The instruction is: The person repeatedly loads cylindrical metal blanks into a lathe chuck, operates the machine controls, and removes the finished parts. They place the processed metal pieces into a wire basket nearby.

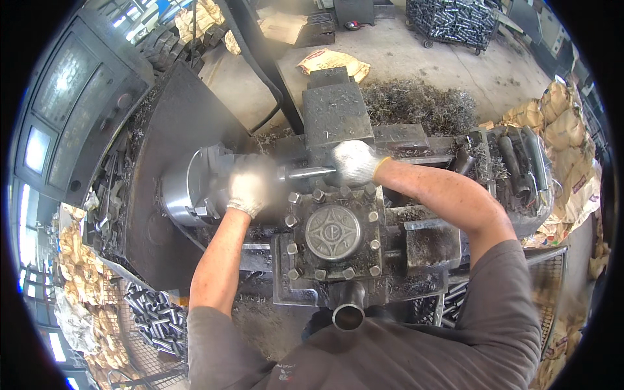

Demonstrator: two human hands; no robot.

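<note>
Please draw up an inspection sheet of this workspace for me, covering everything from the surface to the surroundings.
Surface: dark machine, strewn with metal chips.
Things at hand: bright rod lying crosswise between the hands; round chuck at left; bolted tool post nearer the body.
Clutter: heap of swarf beyond the machine; crumpled brown sacks at right.
Hands: both gloved; left hand blurred, near the chuck; right hand at the rod's right end; grips unclear.
Cables: black cable or hose curving beside a dark post.
Surroundings: cabinet at left; wheeled basket of metal parts at far right.
</note>
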